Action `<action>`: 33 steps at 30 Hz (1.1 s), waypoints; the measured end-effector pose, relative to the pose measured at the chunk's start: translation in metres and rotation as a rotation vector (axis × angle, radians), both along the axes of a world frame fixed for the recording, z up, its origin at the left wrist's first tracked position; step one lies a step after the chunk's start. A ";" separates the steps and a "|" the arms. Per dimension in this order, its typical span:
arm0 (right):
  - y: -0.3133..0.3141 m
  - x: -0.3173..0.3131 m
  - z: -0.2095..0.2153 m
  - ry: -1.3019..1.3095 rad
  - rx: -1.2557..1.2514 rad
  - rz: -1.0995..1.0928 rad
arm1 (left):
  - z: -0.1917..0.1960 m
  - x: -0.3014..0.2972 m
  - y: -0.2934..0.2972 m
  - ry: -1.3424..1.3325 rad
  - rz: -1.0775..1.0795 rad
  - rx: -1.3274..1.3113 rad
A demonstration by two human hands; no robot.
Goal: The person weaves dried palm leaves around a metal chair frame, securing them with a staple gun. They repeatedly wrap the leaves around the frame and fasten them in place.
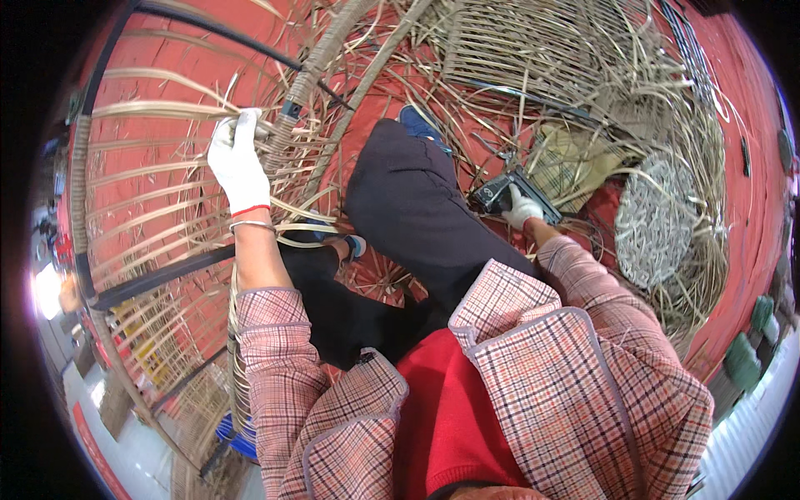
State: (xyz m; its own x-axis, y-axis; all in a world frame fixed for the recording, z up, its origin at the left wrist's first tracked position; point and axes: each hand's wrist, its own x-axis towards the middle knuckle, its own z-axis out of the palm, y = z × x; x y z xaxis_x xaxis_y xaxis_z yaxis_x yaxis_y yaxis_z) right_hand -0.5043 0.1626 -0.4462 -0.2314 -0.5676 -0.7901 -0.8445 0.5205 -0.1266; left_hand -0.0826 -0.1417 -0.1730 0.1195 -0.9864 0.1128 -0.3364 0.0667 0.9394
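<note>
My left hand (239,158), in a white glove, is closed around the ends of pale cane strips (162,108) beside the wrapped rail of a woven frame (81,179). The strips run across the frame between its dark bars, and several loose ends stick out near my fingers. My right hand (523,207), also gloved in white, reaches down to a shallow black box (546,200) on the floor. Its fingers are apart, with one stretched over the box. What lies beneath the fingertips is too small to make out.
Cut cane strips litter the red floor covering (725,117). A yellowish checked cloth (575,158) lies beyond the box, and a round grey woven piece (656,221) lies to the right. A woven panel (525,46) is at the back. My bent leg (408,192) is between my hands.
</note>
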 end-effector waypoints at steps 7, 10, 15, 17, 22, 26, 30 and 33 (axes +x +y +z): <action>-0.014 0.010 -0.010 0.077 -0.074 -0.234 | -0.001 0.007 -0.003 -0.013 0.030 -0.030; -0.031 0.002 0.031 -0.204 -0.220 -0.352 | -0.005 0.008 -0.006 0.118 0.026 0.029; -0.072 0.043 0.130 -0.569 -0.618 -0.425 | -0.004 0.009 -0.007 0.071 0.025 -0.005; -0.096 0.067 0.165 -0.560 -0.831 -0.103 | -0.003 0.009 -0.008 0.081 0.021 -0.021; -0.157 0.132 0.213 -0.953 -0.893 0.011 | -0.005 0.012 -0.009 0.147 -0.012 -0.044; -0.183 0.179 0.210 -1.043 -0.915 -0.070 | -0.007 0.013 -0.010 0.130 -0.004 0.037; -0.196 0.196 0.201 -1.132 -0.906 -0.069 | -0.007 0.013 -0.010 0.109 -0.017 0.053; -0.201 0.198 0.199 -1.215 -0.828 -0.064 | -0.009 0.012 -0.010 0.079 -0.023 0.051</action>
State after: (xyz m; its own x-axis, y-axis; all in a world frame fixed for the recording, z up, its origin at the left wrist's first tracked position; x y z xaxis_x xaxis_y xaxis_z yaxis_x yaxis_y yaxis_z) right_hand -0.3058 -0.0387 -0.2468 0.2809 -0.9594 0.0250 0.0172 -0.0210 -0.9996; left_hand -0.0702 -0.1513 -0.1815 0.1032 -0.9932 0.0536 -0.2604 0.0250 0.9652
